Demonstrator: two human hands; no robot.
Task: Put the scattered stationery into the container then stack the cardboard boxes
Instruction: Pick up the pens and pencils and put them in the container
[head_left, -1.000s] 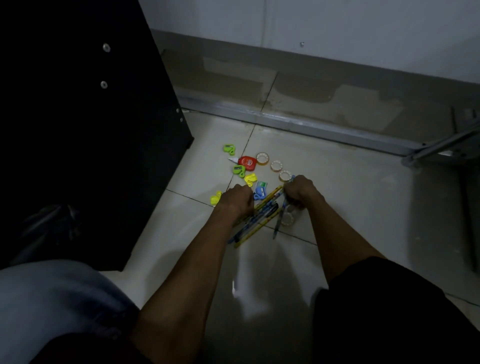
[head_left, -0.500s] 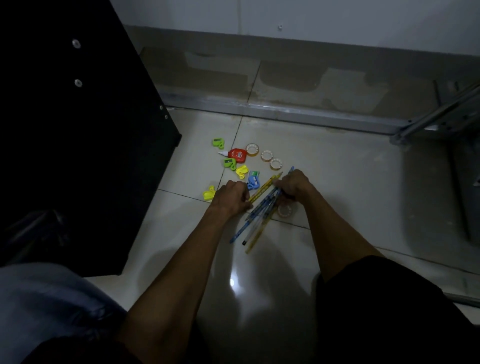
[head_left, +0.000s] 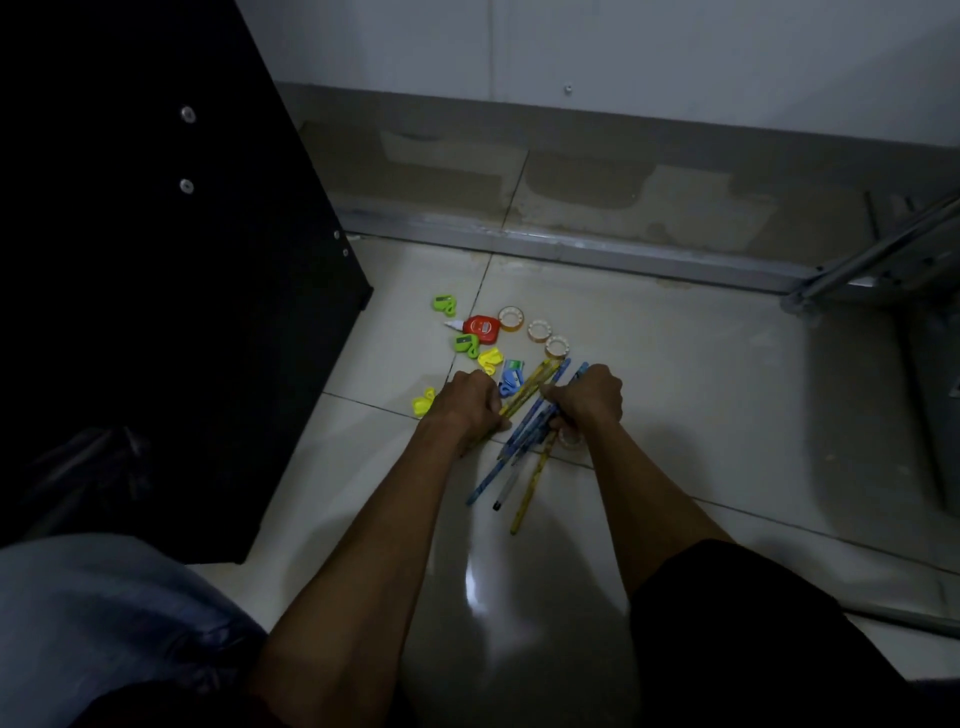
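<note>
While the black cabinet (head_left: 156, 260) fills the left side, the right hand (head_left: 589, 397) curls round the pens and pencils (head_left: 519, 441) on the floor. The left hand (head_left: 470, 402) is fisted against them, can't tell if it grips. Beyond them: one red glue bottle (head_left: 480, 326) (label unreadable), four tape rolls (head_left: 539, 330), five sharpeners (head_left: 466, 344).

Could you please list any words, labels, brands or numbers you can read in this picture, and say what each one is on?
No text here can be read.
Glue bottle: a pale label on the red body, too blurred to read.
Pencils: printed patterns along the barrels, too small and dim to read.
Nothing else in view shows any lettering.
</note>
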